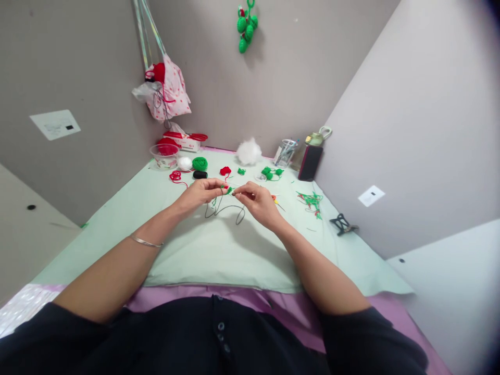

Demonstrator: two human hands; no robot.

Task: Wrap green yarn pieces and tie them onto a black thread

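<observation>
Over the middle of the table, my left hand (203, 191) pinches a small green and red crochet piece (229, 190) between thumb and fingertips. Close against its right side, my right hand (258, 202) is closed in a pinch; what sits in its fingertips is too small to make out. A dark thread (239, 216) hangs in loose loops below both hands. Behind them lie a red yarn piece (225, 171), a small green piece (241, 171) and a black thread spool (200, 175). Scissors with orange and yellow handles (276, 200) show partly past my right hand.
A pale green cloth (187, 260) covers the table. Along the back are a clear tub (164, 157), green yarn (199, 163), white stuffing (249, 151), a pen cup (286, 153) and a phone (311, 162). Yarn scraps (311, 203) and a black claw clip (342, 225) lie right.
</observation>
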